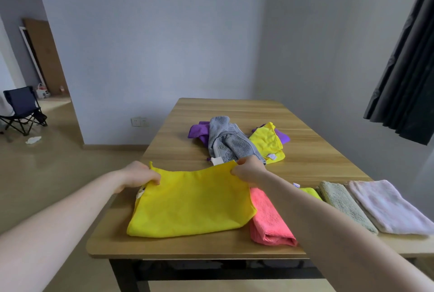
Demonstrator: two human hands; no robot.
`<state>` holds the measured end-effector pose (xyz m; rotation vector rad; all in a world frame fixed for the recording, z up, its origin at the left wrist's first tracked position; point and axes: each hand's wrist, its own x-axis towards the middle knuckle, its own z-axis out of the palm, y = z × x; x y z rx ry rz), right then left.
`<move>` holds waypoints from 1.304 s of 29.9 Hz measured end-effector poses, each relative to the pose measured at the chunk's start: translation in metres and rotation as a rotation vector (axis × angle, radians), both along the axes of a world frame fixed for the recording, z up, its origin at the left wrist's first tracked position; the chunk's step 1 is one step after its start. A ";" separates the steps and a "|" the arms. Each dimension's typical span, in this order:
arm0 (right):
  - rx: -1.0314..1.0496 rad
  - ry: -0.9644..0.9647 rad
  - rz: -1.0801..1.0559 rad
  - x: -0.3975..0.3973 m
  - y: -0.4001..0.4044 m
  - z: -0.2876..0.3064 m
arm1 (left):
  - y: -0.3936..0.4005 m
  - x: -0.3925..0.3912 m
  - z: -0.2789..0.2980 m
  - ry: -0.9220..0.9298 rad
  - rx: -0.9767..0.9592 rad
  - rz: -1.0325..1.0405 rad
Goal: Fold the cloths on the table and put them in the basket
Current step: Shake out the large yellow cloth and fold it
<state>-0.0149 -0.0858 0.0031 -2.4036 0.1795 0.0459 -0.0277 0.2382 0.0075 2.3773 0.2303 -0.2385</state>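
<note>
- The left arm enters from the lower left of the frame, bare, and reaches up toward the centre.
- The left hand (141,175) sits left of centre, back up, fingers curled and pinching the upper left corner of the yellow cloth (192,204).
- The right arm enters from the lower right corner, bare, running diagonally up to the centre.
- The right hand (249,169) sits just right of centre, fingers curled, pinching the cloth's upper right corner.
- Both hands are at about the same height, well apart.
</note>
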 end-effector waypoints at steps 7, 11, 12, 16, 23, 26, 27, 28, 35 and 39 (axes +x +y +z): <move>-0.131 -0.179 0.125 -0.027 -0.014 0.023 | 0.005 -0.017 0.019 -0.264 0.060 -0.084; -0.210 -0.265 0.276 -0.052 -0.024 0.027 | 0.006 -0.047 0.024 -0.391 0.224 -0.155; -0.236 -0.284 0.304 -0.062 -0.026 0.026 | 0.006 -0.059 0.024 -0.393 0.287 -0.176; -0.351 -0.263 0.406 -0.087 -0.032 0.021 | 0.006 -0.085 0.015 -0.326 0.473 -0.272; -0.459 -0.263 0.471 -0.112 -0.033 0.019 | -0.003 -0.106 0.012 -0.229 0.623 -0.395; -0.460 -0.247 0.485 -0.119 -0.035 0.020 | -0.008 -0.108 0.016 -0.124 0.675 -0.448; -0.474 -0.225 0.503 -0.122 -0.035 0.019 | -0.011 -0.108 0.017 -0.081 0.685 -0.470; -0.492 -0.196 0.519 -0.123 -0.036 0.018 | -0.016 -0.109 0.019 -0.050 0.686 -0.488; -0.280 -0.180 0.415 -0.113 -0.034 0.020 | -0.070 -0.113 0.008 -0.233 0.592 -0.548; -0.319 -0.231 0.320 -0.099 -0.028 0.015 | -0.097 -0.102 -0.017 -0.289 0.479 -0.535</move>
